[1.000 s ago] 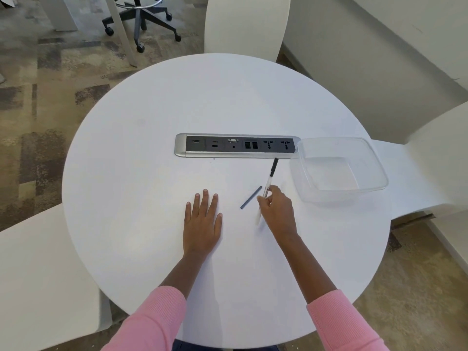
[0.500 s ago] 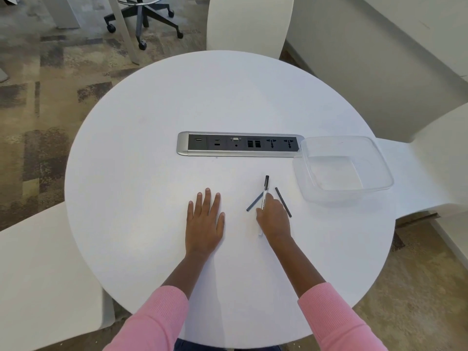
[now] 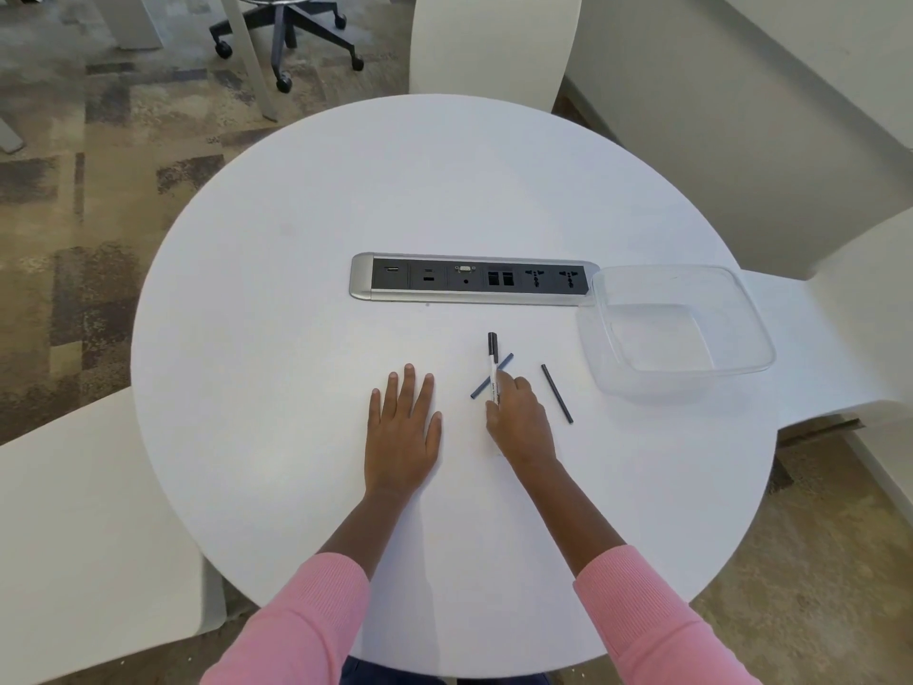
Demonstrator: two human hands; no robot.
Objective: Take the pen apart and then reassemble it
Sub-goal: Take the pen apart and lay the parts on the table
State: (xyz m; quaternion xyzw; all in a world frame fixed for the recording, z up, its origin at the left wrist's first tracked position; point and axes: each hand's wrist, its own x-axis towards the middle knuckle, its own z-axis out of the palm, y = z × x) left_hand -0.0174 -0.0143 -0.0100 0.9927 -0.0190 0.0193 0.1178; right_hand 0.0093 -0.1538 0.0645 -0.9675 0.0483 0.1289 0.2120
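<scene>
A white pen (image 3: 493, 370) with a black tip end points away from me near the middle of the round white table (image 3: 296, 338). My right hand (image 3: 518, 420) grips its near end with thumb and fingers. The pen lies across a short dark blue-grey stick (image 3: 481, 388), which shows on both sides of it. A second thin dark stick (image 3: 557, 393) lies apart to the right of my hand. My left hand (image 3: 402, 427) rests flat on the table, palm down, fingers spread, holding nothing.
A silver power and socket strip (image 3: 474, 279) is set into the table beyond the pen. A clear plastic container (image 3: 677, 328) stands at the right, near the table's edge. White chairs surround the table, one (image 3: 74, 536) at my left.
My right hand drew the pen toward me and left, over the blue-grey stick. The thin dark stick, hidden a second ago, now lies uncovered at the right. The left hand stayed flat.
</scene>
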